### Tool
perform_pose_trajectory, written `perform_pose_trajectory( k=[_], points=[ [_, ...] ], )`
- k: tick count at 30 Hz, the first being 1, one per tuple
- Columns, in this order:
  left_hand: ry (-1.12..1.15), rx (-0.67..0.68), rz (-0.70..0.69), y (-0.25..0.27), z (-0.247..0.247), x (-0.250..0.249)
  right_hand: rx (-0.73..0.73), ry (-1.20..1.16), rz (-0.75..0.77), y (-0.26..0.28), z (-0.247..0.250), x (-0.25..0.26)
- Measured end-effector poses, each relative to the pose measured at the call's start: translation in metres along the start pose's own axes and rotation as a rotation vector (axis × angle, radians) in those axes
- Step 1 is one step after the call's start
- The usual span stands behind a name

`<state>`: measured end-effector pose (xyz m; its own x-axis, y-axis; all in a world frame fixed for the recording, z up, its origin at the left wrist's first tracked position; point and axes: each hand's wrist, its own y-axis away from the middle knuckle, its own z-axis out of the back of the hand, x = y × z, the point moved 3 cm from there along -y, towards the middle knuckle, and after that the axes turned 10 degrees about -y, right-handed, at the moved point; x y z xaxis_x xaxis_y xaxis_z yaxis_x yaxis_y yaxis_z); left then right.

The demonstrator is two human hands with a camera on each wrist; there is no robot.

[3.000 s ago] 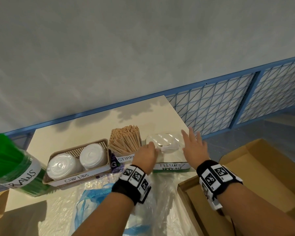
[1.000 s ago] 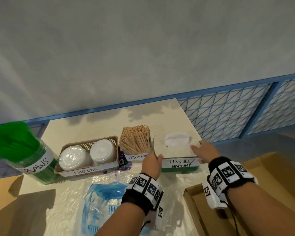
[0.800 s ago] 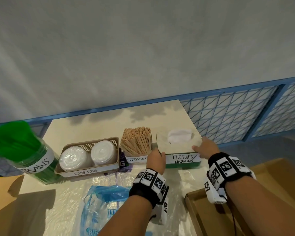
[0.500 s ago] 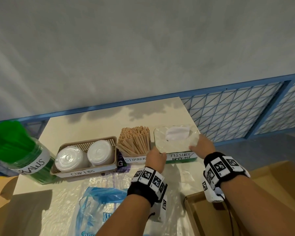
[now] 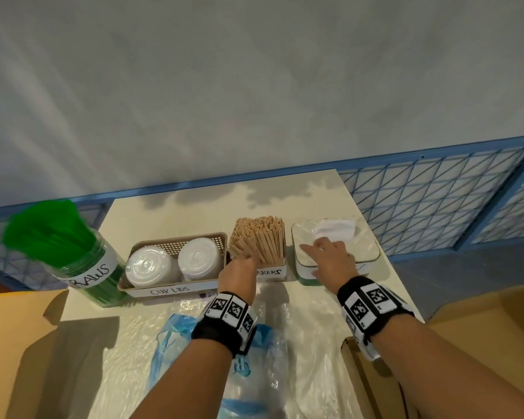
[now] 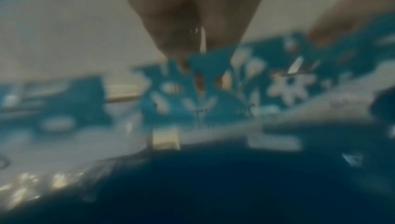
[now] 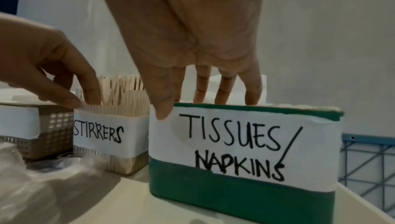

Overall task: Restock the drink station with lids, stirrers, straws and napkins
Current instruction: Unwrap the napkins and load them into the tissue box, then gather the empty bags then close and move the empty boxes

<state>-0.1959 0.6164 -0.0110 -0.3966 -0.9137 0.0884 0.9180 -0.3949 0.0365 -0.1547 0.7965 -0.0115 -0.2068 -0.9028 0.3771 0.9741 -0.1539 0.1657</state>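
The green box labelled TISSUES/NAPKINS (image 5: pixel 366 251) (image 7: pixel 235 194) stands at the right end of the row, and a white tissue (image 5: pixel 333 231) pokes out of its top. My right hand (image 5: pixel 324 252) (image 7: pixel 192 106) lies on that top with straight fingers, thumb at the front edge. To its left is the holder labelled STIRRERS (image 5: pixel 271 272) (image 7: pixel 102 136), packed with wooden stirrers (image 5: pixel 260 237) (image 7: pixel 126 89). My left hand (image 5: pixel 239 267) (image 7: pixel 83 102) pinches the holder's front left rim between thumb and forefinger. The left wrist view is blurred.
A tan basket (image 5: pixel 176 246) labelled CUP LIDS holds two stacks of white lids (image 5: pixel 147 269). A jar of green straws (image 5: pixel 85 273) stands at the far left. Crumpled plastic bags (image 5: pixel 248 373) cover the near table. An open cardboard box (image 5: pixel 481 343) sits at the right, a blue railing (image 5: pixel 436 201) behind.
Both hands held the sides of the tissue box before. My left hand has let go and moved left to the stirrer holder. My right hand has shifted onto the box's top.
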Motion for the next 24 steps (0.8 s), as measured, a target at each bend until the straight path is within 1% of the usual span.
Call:
perform_pose_trajectory(
  k=[4, 10, 15, 24],
  points=[
    [-0.05, 0.057, -0.03, -0.001, 0.001, 0.0, -0.023, 0.003, -0.003, -0.003, -0.005, 0.005],
    [-0.047, 0.111, -0.054, -0.005, 0.009, -0.003, -0.036, -0.006, -0.002, -0.004, -0.01, 0.011],
    [-0.073, 0.13, -0.073, -0.004, 0.011, -0.005, -0.023, 0.001, 0.019, -0.003, -0.009, 0.009],
    [-0.069, 0.14, -0.06, -0.004, 0.012, -0.007, 0.002, 0.007, 0.042, -0.003, -0.008, 0.004]
  ],
)
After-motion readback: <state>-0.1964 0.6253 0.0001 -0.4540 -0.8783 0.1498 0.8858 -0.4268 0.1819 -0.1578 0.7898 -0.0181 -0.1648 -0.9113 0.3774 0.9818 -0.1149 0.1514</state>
